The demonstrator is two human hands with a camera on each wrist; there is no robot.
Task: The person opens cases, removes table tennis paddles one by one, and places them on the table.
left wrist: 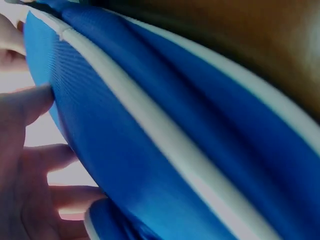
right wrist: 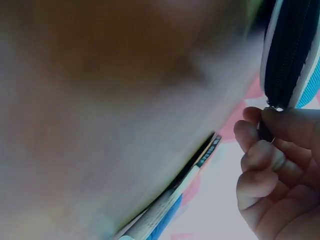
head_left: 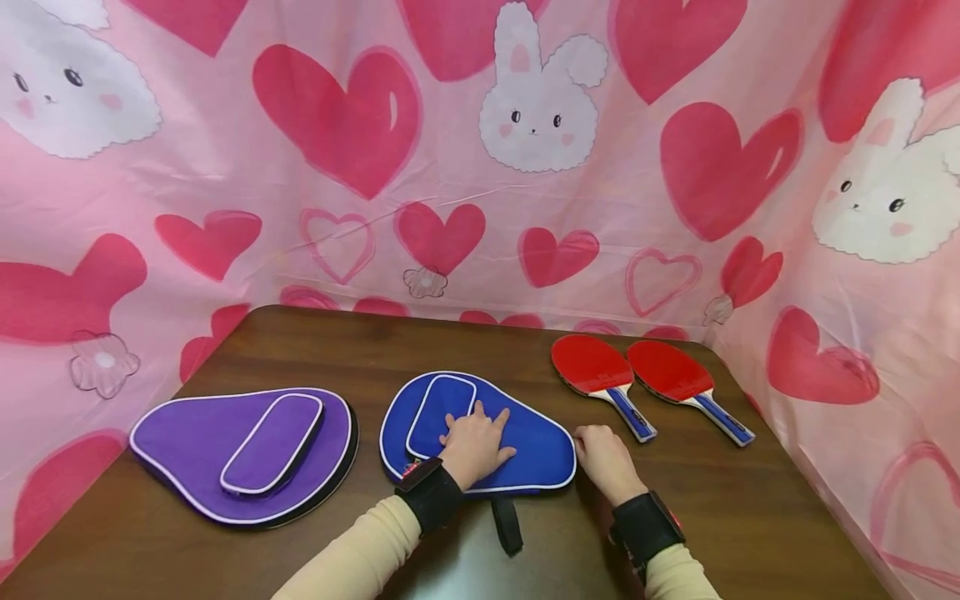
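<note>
A blue table tennis paddle case [head_left: 525, 454] with white piping lies flat in the middle of the table, its small front pocket [head_left: 442, 412] toward the left. Spread fingers of my left hand [head_left: 472, 446] rest on top of it, beside the pocket. At the narrow right end, my right hand [head_left: 606, 458] pinches the zipper pull [right wrist: 265, 131] between thumb and forefinger, its other fingers curled. The dark zipper [right wrist: 287, 55] runs along the case's side in the right wrist view. A black strap [head_left: 507, 527] sticks out from the near edge.
To the left lies a purple paddle case [head_left: 195, 442] with its own pocket. Two red paddles [head_left: 592, 364] with blue handles lie at the back right of the brown table [head_left: 337, 342]. Pink heart-print cloth [head_left: 450, 183] hangs behind and along both sides.
</note>
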